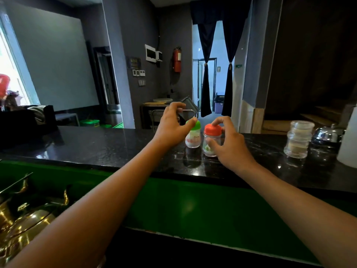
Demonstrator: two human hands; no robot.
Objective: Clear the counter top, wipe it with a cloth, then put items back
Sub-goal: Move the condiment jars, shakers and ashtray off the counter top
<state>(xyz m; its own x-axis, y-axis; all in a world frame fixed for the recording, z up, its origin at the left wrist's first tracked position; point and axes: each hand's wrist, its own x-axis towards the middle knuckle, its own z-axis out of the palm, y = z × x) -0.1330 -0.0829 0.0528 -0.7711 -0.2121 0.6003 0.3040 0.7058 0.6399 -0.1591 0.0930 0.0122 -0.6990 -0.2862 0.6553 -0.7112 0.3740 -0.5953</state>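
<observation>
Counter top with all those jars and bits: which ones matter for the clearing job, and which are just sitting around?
Part of the job:
green-capped jar
red-capped jar
clear stacked jar
shiny metal lid
black counter

Just lying about:
brass pots
fire extinguisher
curtains

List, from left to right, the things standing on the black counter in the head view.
Green-capped bottle → red-capped bottle → clear stacked jar → shiny metal pot.

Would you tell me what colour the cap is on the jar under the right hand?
Orange-red, seen in the head view: the cap tops the small clear jar.
</observation>
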